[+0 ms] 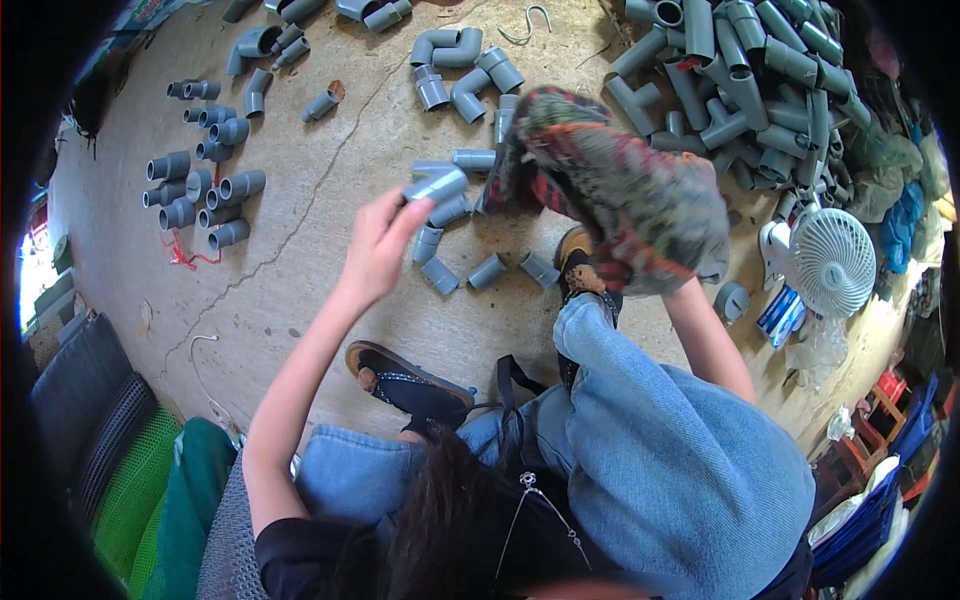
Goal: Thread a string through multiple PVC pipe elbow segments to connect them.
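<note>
In my left hand (pixel 378 240) is a short grey plastic pipe fitting (pixel 436 187), gripped between thumb and fingers above the floor. A bunched patterned cloth (pixel 625 190), mottled green, red and grey, hangs from my right hand (pixel 684 292). It covers that hand's fingers and is somewhat blurred. The cloth is just right of the fitting, with a small gap between them. Beneath my hands, several grey fittings lie loose on the floor, among them an elbow (pixel 436 263) and a short coupling (pixel 487 271).
Grey couplings (pixel 229 233) stand in rows on the left. A large heap of pipe fittings (pixel 740 90) fills the far right, with a white fan (pixel 832 262) in front. My sandalled foot (pixel 410 385) rests on the concrete floor (pixel 300 310). Green mesh (pixel 130 470) lies at lower left.
</note>
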